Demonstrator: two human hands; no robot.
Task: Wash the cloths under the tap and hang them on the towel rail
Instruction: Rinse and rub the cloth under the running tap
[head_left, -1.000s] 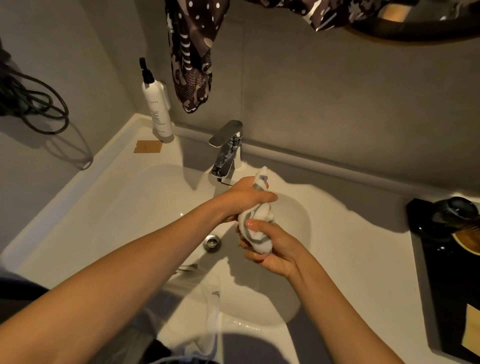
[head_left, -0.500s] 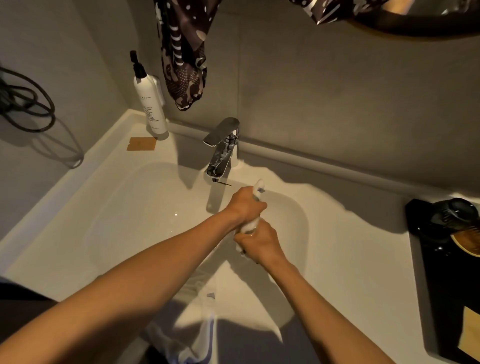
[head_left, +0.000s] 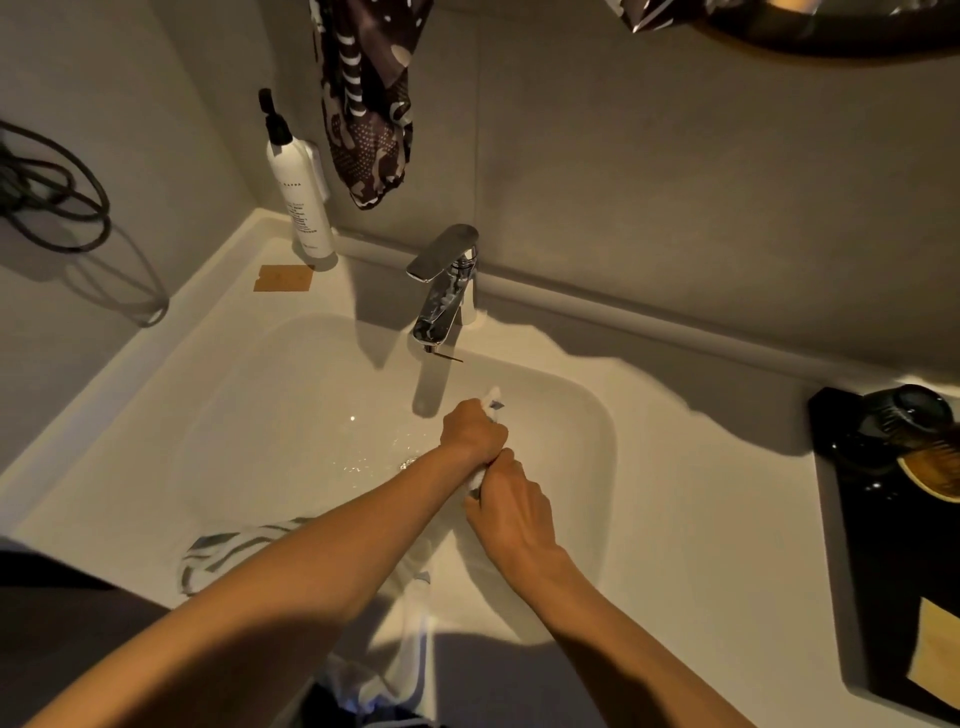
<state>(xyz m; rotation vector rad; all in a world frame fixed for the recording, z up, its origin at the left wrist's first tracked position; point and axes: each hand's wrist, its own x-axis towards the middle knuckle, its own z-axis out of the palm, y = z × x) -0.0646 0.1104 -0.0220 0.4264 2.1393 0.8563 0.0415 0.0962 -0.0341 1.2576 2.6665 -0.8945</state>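
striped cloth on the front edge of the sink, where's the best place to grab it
Take the striped cloth by the bunched hump on the sink rim left of the left forearm, coming from above. That part stands up and shows clear; the rest runs under the arm and hangs off the front, so probably harder to pinch.

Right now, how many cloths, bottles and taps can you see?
Striped white cloths: 2, one wrung in both hands, one draped over the sink's front edge
Dark patterned cloths hanging on the wall: 2
Bottles: 1
Taps: 1
Total: 6

Three cloths (head_left: 492, 406), one tap (head_left: 444, 283), one bottle (head_left: 298, 192).
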